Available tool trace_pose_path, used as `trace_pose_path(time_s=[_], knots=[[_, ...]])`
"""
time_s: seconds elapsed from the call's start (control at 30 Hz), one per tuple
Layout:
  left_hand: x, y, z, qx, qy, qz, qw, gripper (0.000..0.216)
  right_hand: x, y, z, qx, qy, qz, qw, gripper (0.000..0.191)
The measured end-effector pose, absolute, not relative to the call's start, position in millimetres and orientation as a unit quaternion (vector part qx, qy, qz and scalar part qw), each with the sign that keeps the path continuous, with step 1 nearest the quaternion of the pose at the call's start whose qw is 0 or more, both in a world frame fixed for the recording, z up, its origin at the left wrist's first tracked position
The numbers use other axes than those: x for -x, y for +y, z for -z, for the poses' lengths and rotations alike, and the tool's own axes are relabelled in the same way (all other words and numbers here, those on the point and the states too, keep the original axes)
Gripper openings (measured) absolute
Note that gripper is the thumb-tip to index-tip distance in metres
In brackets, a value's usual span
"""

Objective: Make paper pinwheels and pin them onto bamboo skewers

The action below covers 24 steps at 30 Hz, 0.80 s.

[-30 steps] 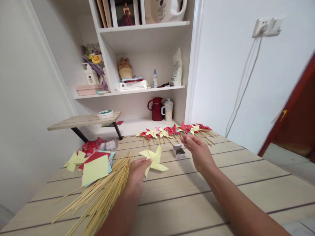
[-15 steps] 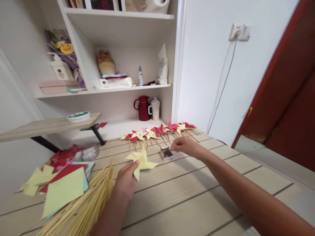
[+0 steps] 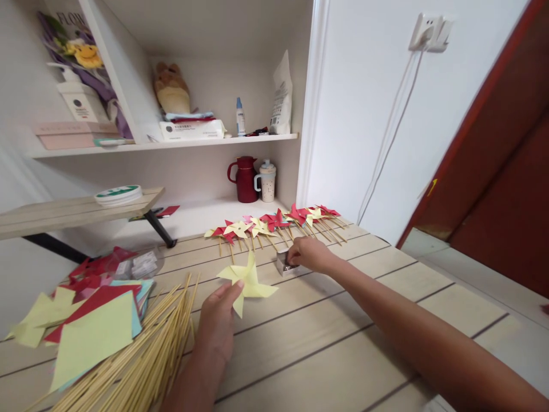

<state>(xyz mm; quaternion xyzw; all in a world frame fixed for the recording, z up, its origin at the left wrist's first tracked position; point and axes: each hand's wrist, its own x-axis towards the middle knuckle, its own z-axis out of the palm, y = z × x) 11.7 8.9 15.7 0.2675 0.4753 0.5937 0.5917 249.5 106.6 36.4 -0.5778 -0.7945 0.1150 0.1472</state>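
Head cam: left hand [image 3: 218, 326] has the yellow pinwheel [image 3: 249, 280] pinched by its near blade, thumb on top, fingers closed on the paper. The pinwheel lies pretty much flat on the table [image 3: 343, 355], about the middle, just in front of the row of pinwheels [image 3: 274, 222]. Its longest line runs from the far tip down to the tip nearest the person, with another blade sticking out to the right. Right hand [image 3: 309, 254] is curled over the little metal box [image 3: 283, 264] just beside it, fingertips down at the opening; can't tell if they've got anything. Sticks [image 3: 141, 355] and paper sheets [image 3: 92, 335] sit to the left. Only readable writing is "FLO" on the bouquet wrap [image 3: 68, 20] up on the shelf; the white pack [image 3: 191, 130] has print, too small to read.
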Motion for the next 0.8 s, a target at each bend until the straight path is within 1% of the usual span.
trace_pose_path(time_s=[0.2,0.37,0.47,0.6,0.67,0.8], knots=[[-11,10,-14,-0.263,0.481,-0.590,0.593,0.022,-243,108,-30,0.572,-0.804,-0.108,0.124,0.011],[-10,9,-13,-0.264,0.478,-0.591,0.594,0.025,-242,111,-23,0.578,-0.795,-0.111,0.146,0.013],[-10,8,-15,-0.255,0.481,-0.596,0.590,0.019,-245,113,-19,0.581,-0.784,-0.132,0.175,0.013],[-10,8,-16,-0.249,0.473,-0.597,0.598,0.012,-249,115,-14,0.578,-0.760,-0.191,0.228,0.012],[-10,9,-16,-0.240,0.477,-0.599,0.597,0.012,-251,116,-13,0.573,-0.744,-0.224,0.261,0.013],[-10,10,-15,-0.231,0.485,-0.597,0.596,0.014,-256,113,-18,0.561,-0.714,-0.268,0.322,0.022]])
